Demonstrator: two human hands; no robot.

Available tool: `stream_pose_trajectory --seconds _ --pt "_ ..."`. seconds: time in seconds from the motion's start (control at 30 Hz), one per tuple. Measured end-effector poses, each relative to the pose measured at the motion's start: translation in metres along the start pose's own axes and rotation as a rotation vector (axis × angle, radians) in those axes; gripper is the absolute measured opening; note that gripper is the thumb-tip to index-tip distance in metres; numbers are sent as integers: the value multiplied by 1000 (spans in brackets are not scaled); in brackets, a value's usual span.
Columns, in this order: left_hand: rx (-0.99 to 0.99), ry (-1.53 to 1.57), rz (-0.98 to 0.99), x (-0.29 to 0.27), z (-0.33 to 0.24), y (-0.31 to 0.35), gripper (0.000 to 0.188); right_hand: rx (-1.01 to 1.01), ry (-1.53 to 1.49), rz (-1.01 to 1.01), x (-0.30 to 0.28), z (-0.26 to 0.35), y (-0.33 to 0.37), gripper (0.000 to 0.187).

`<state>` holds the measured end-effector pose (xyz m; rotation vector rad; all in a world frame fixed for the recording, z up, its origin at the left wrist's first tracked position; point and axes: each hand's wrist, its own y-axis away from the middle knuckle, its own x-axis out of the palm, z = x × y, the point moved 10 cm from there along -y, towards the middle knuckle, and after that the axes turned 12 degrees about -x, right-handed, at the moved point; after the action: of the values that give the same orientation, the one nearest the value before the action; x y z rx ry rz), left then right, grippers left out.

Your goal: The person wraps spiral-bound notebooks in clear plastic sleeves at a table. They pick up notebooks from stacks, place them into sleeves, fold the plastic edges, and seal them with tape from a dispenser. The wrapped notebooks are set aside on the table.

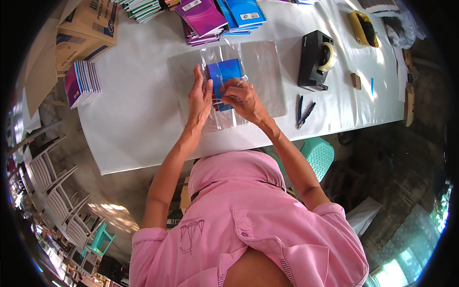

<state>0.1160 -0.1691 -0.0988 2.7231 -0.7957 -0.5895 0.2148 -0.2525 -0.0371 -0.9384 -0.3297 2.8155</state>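
A small spiral notebook with a blue cover (223, 71) lies in the middle of the table, with a dark red edge showing under it. Clear plastic wrap (224, 122) surrounds it and sticks out at both ends. My left hand (199, 98) rests along the notebook's left side, fingers straight and thumb apart. Over the notebook's lower right part, my right hand (243, 99) is closed, fingertips pinching what looks like the wrap; a ring shows on one finger. Beneath everything is a wider sheet or stack of clear plastic (265, 62).
A black tape dispenser (312, 60) and blue-handled cutters (304, 114) are to the right. Purple notebooks (204, 16) and blue notebooks (243, 14) are stacked at the back. Another notebook stack (83, 83) and a cardboard box (88, 36) stand left. A green stool (319, 155) is below the table edge.
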Motion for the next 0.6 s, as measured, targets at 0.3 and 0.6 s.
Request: stream_pose_trajectory --seconds 0.3,0.6 --pt "322 -156 -45 11 -14 -1 59 -237 336 26 -11 13 26 39" --pt "391 -452 -94 9 -24 -11 78 -248 215 44 5 16 23 46"
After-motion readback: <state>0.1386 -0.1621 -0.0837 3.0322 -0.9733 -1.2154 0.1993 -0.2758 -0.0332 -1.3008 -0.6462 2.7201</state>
